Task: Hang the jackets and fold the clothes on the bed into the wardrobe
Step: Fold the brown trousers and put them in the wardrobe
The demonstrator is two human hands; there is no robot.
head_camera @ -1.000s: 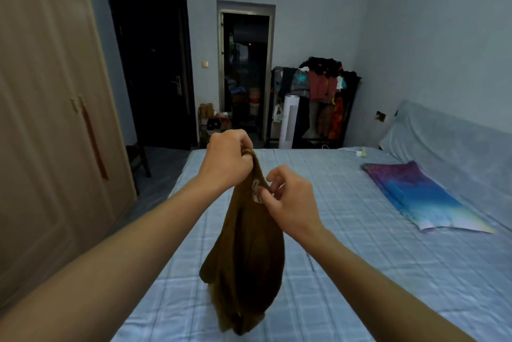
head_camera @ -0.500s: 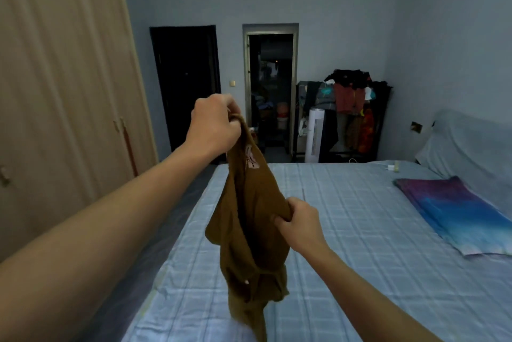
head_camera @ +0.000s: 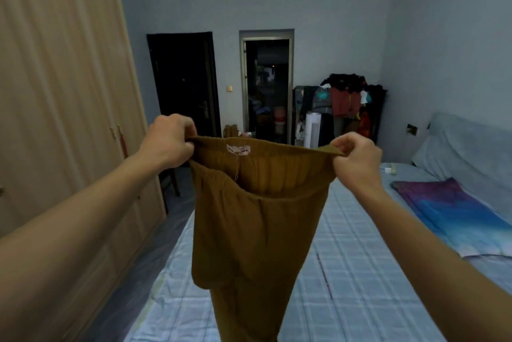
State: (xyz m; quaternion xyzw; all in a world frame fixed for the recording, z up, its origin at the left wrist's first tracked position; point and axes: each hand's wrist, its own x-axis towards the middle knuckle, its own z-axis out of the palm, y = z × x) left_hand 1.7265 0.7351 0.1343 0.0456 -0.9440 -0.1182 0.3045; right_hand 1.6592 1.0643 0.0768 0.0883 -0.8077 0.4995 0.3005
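Note:
A pair of brown trousers (head_camera: 255, 230) with an elastic waistband hangs in the air above the bed (head_camera: 360, 272), its legs dropping out of the frame's bottom edge. My left hand (head_camera: 169, 145) grips the left end of the waistband. My right hand (head_camera: 356, 158) pinches the right end, so the waistband is stretched wide and open toward me. A small label shows inside the back of the waist. The wooden wardrobe (head_camera: 63, 120) stands to the left with its doors shut.
A purple and blue folded cloth (head_camera: 454, 214) lies on the bed's right side, below a grey pillow (head_camera: 465, 153). A loaded clothes rack (head_camera: 346, 103) and a white tower fan (head_camera: 313, 129) stand at the far wall beside two dark doorways. A narrow floor strip runs between bed and wardrobe.
My right hand left the middle of the bunched trousers and took the waistband's right end. Both hands spread apart, opening the garment out flat. The view tilted up.

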